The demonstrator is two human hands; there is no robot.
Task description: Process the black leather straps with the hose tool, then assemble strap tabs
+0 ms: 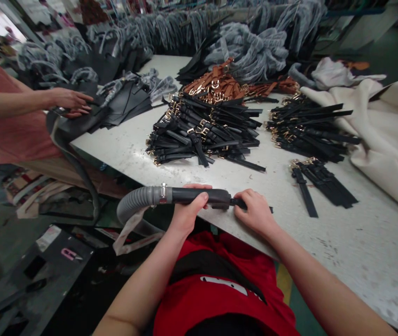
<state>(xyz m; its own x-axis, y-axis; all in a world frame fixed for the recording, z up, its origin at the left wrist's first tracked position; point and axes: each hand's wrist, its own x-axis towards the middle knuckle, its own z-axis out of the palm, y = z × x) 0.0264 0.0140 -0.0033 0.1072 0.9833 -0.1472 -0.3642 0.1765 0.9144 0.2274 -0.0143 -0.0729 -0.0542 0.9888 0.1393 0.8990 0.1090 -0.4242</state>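
My left hand [190, 210] is wrapped round a black hand-held nozzle [216, 197] at the table's front edge. A ribbed grey hose [139, 198] is clamped to the nozzle's left end and bends down off the table. Just past the nozzle's right tip, my right hand [253, 210] grips a short black strap [240, 203]. One strap end meets the nozzle tip, the other shows beyond my fingers; the middle is hidden under them. Ahead lies a big pile of black buckle straps [199, 133] with gold buckles. To the right lies a small group of similar black straps [324, 179].
Another heap of black straps [310, 126] lies at the right, beside cream fabric [391, 135]. Brown straps [216, 84] and wrapped grey handles [247, 49] are behind. At the left, a co-worker's hand [73, 100] rests on black panels [125, 102]. A dark box [55, 266] stands below.
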